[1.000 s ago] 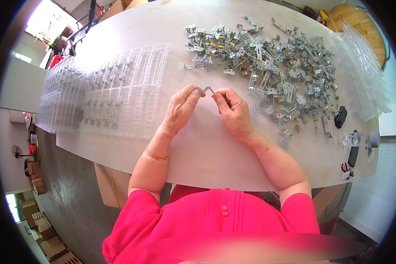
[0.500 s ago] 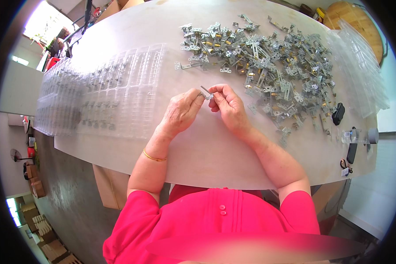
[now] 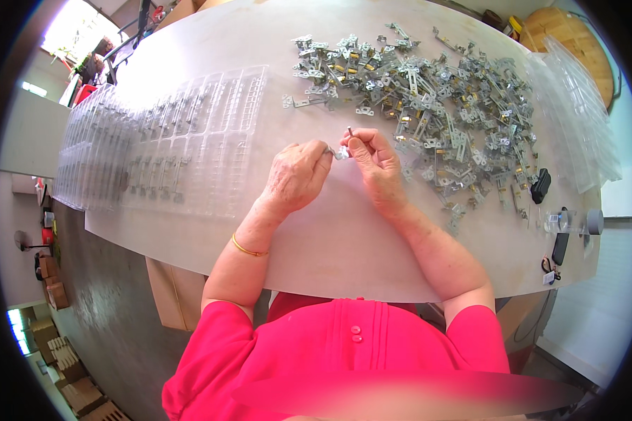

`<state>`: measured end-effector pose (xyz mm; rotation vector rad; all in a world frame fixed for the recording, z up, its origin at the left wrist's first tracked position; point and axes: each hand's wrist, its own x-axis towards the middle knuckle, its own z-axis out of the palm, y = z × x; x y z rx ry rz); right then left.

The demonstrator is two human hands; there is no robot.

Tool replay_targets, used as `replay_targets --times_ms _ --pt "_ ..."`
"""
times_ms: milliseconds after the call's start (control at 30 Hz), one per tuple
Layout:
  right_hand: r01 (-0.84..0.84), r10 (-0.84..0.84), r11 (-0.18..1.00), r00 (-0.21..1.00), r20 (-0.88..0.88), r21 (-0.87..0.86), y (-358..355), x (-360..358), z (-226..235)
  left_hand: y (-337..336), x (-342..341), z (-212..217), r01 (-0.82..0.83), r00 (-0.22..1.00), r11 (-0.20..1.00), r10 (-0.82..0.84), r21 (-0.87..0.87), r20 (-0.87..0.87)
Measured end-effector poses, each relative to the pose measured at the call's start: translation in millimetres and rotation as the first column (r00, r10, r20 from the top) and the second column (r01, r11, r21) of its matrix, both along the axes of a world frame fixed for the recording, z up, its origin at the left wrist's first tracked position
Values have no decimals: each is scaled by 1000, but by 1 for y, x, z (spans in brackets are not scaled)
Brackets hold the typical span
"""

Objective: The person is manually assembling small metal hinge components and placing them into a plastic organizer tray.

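I'm pinching a small metal part [image 3: 343, 150] between both hands over the table [image 3: 344, 238]: left hand [image 3: 296, 175] closing on one end, right hand [image 3: 373, 156] gripping the other. Since a moment ago I'm tilting it upright, so its pin is now pointing away. The heap of parts [image 3: 428, 112] is lying just right, clear trays [image 3: 182, 140] left; nothing is blocking me.

Silvery-grey metal parts [image 3: 428, 112], some showing brass-yellow bits, are lying right of clear ribbed trays [image 3: 182, 140]; white table [image 3: 344, 238]; pink shirt [image 3: 337, 351].
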<state>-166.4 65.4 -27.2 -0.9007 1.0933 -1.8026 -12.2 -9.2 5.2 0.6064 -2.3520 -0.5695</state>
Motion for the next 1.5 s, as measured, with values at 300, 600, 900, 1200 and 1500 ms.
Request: replay_targets --times_ms 300,600,900,1200,1500 --pt "-71 77 994 994 -78 77 6 3 10 -2 -3 0 -172 983 962 182 -210 29" --pt "-12 45 992 962 -268 124 5 1 11 3 -5 6 -112 991 956 128 -273 43" --pt "21 -18 1000 963 -268 9 1 -8 8 -4 8 9 39 998 887 -9 460 -68" --pt "115 -117 993 921 -370 -29 -2 -10 4 -11 14 11 303 953 371 -144 878 -268" --pt "117 -100 993 815 -571 -7 9 1 18 -11 8 5 352 911 429 48 832 -410"
